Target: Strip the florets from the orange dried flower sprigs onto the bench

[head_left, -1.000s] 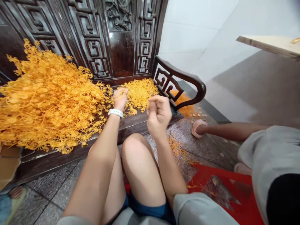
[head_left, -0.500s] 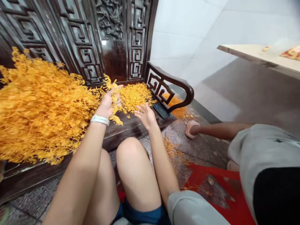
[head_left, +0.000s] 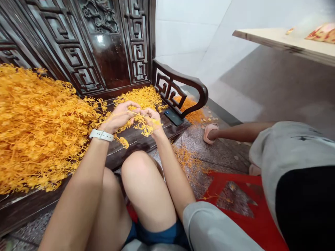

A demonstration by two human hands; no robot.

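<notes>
We hold a thin, branching yellow-orange sprig (head_left: pixel 147 129) between our bare hands, above the dark brown, glossy wooden bench (head_left: pixel 140 140); our left hand (head_left: pixel 119 116), with a white banded strap (head_left: pixel 101 135) at the wrist, is closed around it, and our right hand (head_left: pixel 154 120) pinches it, fingertips together. Beyond them lies a low, loose yellow heap (head_left: pixel 142 97), to our left a tall, tangled orange-yellow pile (head_left: pixel 39 136), and to our right a flat, dark rectangular phone (head_left: pixel 173 117)

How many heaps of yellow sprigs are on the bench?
2: a large heap at the left, and a smaller heap beside the armrest. Any behind the large heap would be hidden.
</notes>
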